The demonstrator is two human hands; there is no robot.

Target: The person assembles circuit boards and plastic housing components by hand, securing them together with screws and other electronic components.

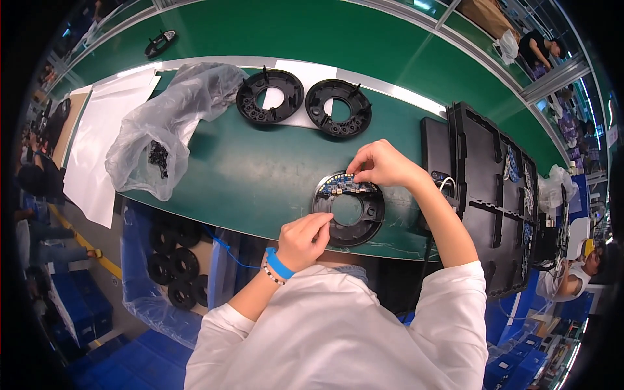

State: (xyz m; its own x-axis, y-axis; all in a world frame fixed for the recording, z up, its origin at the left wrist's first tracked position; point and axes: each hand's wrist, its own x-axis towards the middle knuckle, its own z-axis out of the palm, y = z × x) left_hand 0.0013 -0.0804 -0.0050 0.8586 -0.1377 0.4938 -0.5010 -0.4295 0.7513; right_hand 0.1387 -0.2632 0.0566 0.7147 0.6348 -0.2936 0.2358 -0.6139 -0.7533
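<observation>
A black ring-shaped plastic housing (356,233) lies on the green table before me. Across its far part sits a curved blue circuit board (344,184) with a row of small pale squares along its outer edge. My right hand (383,165) reaches over from the right and pinches the far edge of this board between thumb and fingers. At the near left of the ring, my left hand (301,242) grips the rim with its fingers closed. The left wrist wears a blue strap (279,264) with a cord. The exact fingertip contact on the rim is partly hidden.
Two more black ring housings (270,97) stand at the back, partly on white paper. A clear plastic bag (153,156) with small black parts lies left. Black trays (484,214) stand at the right. Below the left edge, a blue bin (140,260) holds several black rings.
</observation>
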